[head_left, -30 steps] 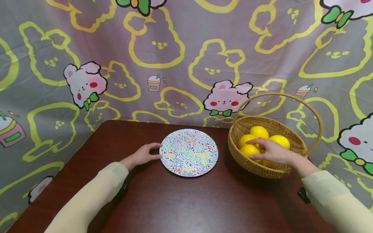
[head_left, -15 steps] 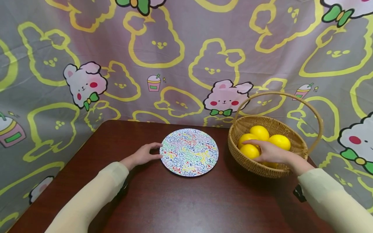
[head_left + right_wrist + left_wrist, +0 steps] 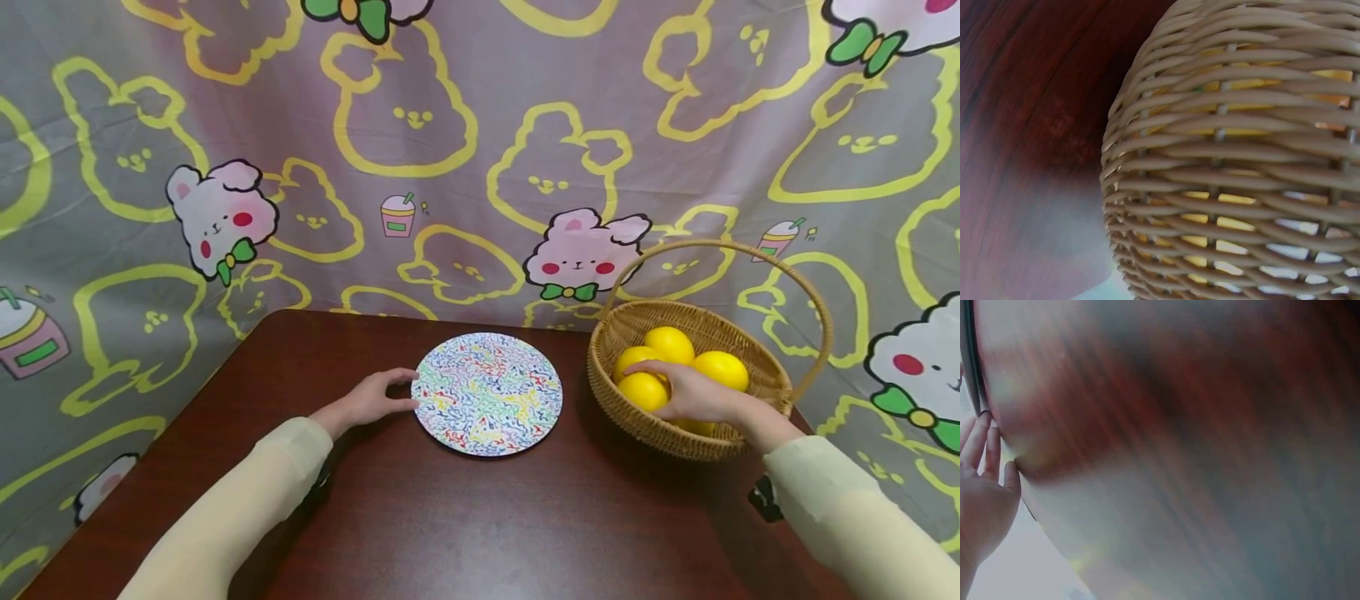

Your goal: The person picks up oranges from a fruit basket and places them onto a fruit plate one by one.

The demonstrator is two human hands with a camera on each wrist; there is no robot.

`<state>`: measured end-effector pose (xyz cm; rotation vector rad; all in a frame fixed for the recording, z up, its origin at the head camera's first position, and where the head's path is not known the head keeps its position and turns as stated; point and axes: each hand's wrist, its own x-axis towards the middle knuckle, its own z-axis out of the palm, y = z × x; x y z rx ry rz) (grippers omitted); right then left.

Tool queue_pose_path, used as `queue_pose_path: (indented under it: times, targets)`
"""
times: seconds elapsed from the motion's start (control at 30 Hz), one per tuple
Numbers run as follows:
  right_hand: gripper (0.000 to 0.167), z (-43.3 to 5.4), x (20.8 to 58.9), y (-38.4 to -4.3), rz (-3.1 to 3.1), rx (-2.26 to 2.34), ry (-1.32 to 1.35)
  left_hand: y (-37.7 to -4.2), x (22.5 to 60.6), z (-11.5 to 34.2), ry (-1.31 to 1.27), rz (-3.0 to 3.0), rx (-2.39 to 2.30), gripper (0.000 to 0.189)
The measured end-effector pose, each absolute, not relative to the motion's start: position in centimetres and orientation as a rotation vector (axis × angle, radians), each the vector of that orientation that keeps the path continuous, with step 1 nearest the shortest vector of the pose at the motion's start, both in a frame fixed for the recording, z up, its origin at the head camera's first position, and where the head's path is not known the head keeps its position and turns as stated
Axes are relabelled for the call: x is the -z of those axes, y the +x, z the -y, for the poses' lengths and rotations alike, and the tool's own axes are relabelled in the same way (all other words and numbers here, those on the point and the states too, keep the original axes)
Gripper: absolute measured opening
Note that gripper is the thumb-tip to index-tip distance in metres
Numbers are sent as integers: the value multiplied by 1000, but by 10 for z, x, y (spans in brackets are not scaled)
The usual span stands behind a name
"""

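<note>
In the head view my right hand (image 3: 693, 392) reaches into a wicker basket (image 3: 693, 446). Its fingers and thumb curl round the front lemon (image 3: 642, 392), one of several smooth yellow ones there. Only the woven side shows in the right wrist view, with yellow through the gaps; the hand is hidden behind it. A round flat plate (image 3: 487, 393) with multicoloured squiggles lies left of the basket. My left hand (image 3: 373, 396) is at the plate's left edge, thumb and fingers slightly parted. In the left wrist view its extended fingers (image 3: 991, 453) come up to a dark edge.
A dark reddish-brown wooden table (image 3: 480, 525) carries everything. The basket's tall arched handle (image 3: 813, 300) rises over its right side. Behind the table hangs a grey-pink cartoon curtain (image 3: 480, 125).
My right hand has dropped a little deeper into the basket, and its fingers and thumb have come in round the front lemon. The left hand and plate have stayed put.
</note>
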<state>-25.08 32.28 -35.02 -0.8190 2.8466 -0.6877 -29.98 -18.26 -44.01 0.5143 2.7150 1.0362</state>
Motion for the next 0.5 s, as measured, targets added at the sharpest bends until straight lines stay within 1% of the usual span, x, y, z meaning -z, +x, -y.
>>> queue_pose_path:
  times: [0.3, 0.5]
  targets:
    - [63, -322, 344, -251, -2827, 764, -779, -300, 439, 183, 502, -2710, -1041, 62]
    - [66, -324, 337, -247, -2830, 793, -701, -301, 441, 183, 528, -2717, -1024, 62]
